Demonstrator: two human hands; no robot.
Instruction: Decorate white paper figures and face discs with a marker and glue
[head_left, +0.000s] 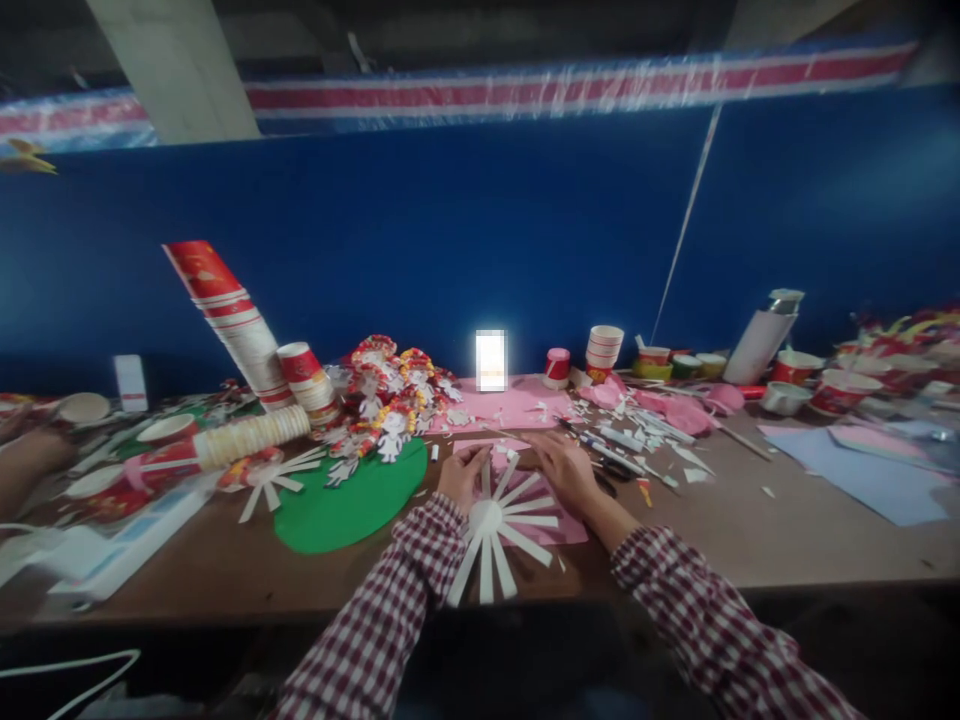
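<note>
A white paper cup cut into splayed strips (486,517) lies like a starburst over a pink sheet (574,530) at the table's front. My left hand (461,478) is closed in a pinch on one of its upper strips. On the other side, my right hand (564,472) reaches in over the far strips with its fingers stretched out and apart; its fingertips are small and partly unclear. A green paper oval (352,505) lies left of my left hand, with a second cut cup (277,480) beside it.
Decorated paper figures (390,400) pile up behind the green oval. A tall leaning cup stack (236,320) and a power strip (139,540) occupy the left. Pens (611,450), paper scraps and a flask (763,338) are to the right. Another person's hand (34,460) shows far left.
</note>
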